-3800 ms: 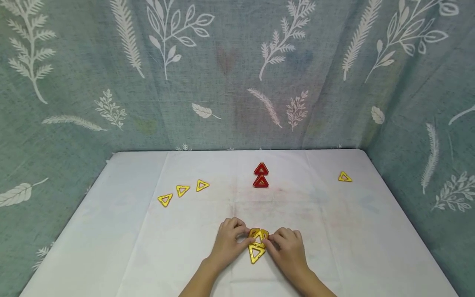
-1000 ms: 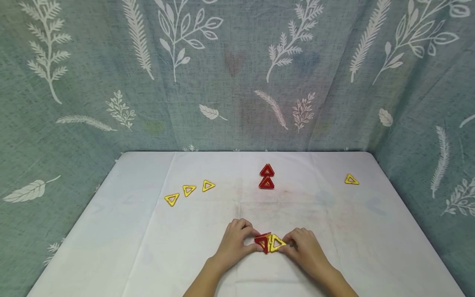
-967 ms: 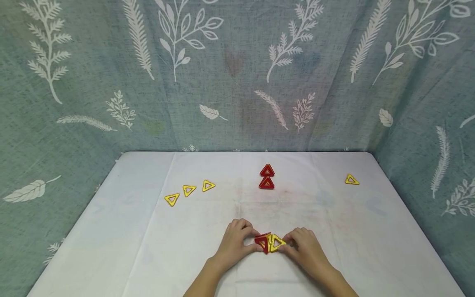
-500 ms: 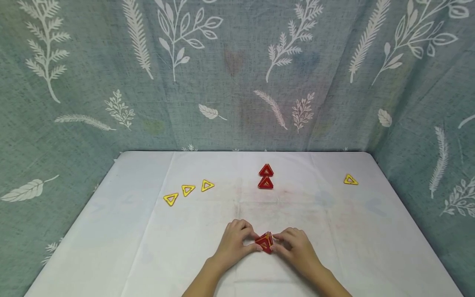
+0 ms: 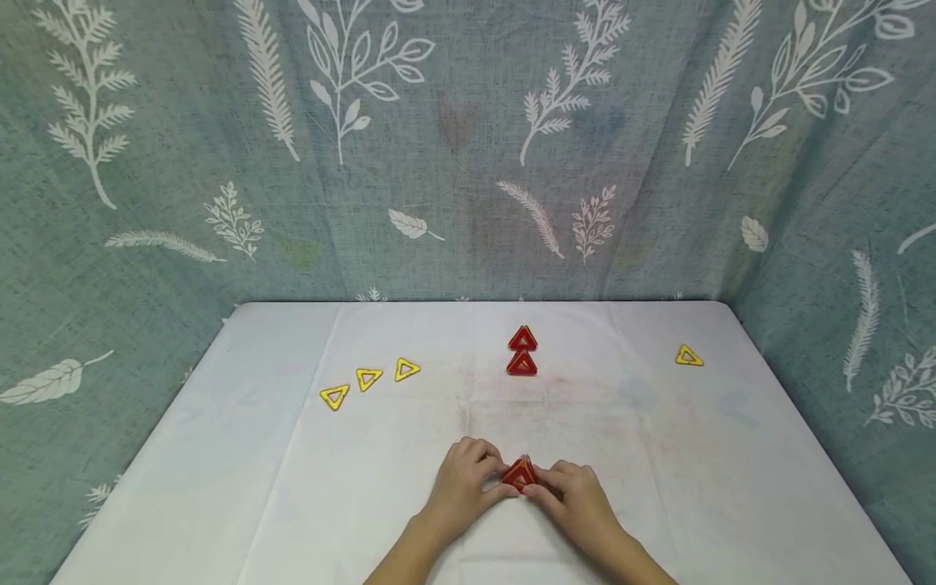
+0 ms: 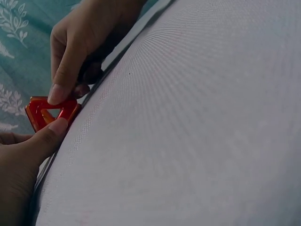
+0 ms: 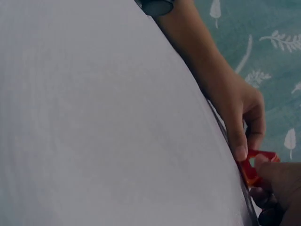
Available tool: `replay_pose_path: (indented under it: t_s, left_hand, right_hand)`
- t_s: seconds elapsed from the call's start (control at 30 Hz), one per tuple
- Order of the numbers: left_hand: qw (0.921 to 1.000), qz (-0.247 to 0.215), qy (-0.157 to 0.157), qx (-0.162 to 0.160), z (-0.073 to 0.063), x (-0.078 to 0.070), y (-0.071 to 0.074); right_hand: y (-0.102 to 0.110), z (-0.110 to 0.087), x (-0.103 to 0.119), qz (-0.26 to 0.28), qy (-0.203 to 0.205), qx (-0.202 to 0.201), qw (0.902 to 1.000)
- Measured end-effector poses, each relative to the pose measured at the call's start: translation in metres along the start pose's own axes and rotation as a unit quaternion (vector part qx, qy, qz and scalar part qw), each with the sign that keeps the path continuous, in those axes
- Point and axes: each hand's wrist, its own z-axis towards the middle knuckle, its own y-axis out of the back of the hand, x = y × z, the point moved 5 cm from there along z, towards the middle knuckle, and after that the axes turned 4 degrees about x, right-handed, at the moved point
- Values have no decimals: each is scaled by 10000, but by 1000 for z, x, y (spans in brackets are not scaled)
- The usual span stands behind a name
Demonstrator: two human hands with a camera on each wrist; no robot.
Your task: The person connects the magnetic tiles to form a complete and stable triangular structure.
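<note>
Between both hands, near the table's front, sits a small pyramid of triangular magnetic tiles (image 5: 520,474), red faces outward with yellow along the seams. My left hand (image 5: 462,481) pinches its left side, thumb low in front and fingers behind. From the other side my right hand (image 5: 578,502) pinches it, thumb on the front face. In the left wrist view the right hand's thumb presses the top of the red tile (image 6: 37,108), the left thumb its lower edge. The right wrist view shows the same red tile (image 7: 270,154) between both hands, partly covered by fingers.
Two red triangular pyramids (image 5: 522,364) stand one behind the other at the back middle of the white table (image 5: 351,504). Three loose yellow triangle tiles (image 5: 334,396) lie at the back left. Another yellow triangle tile (image 5: 689,355) lies at the far right. Patterned cloth (image 5: 468,227) hangs behind.
Yellow tile faces showed at first. A second ago one yellow tile stuck out to the right; my right hand has folded it leftward, and the piece now shows red faces as a closed pyramid.
</note>
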Motion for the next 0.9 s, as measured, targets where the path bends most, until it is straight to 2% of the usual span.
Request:
replay_pose_path:
  t_s: [0.07, 0.2, 0.47, 0.67, 0.9]
  left_hand:
    - [9999, 88, -55, -93, 1, -2, 1]
    - [9999, 136, -34, -82, 2, -3, 2]
    - [9988, 416, 236, 92, 3, -1, 0]
    - [9945, 608, 707, 478, 15, 4, -4]
    - [9874, 753, 972, 993, 32, 12, -9]
  right_hand:
    - [0, 0, 2, -107, -38, -4, 9999]
    - [2, 1, 5, -221, -79, -133, 9996]
    - [5, 7, 0, -336, -68, -462, 9983]
    - [7, 24, -9, -180, -39, -319, 9993]
    - [6, 40, -23, -73, -214, 30, 9997]
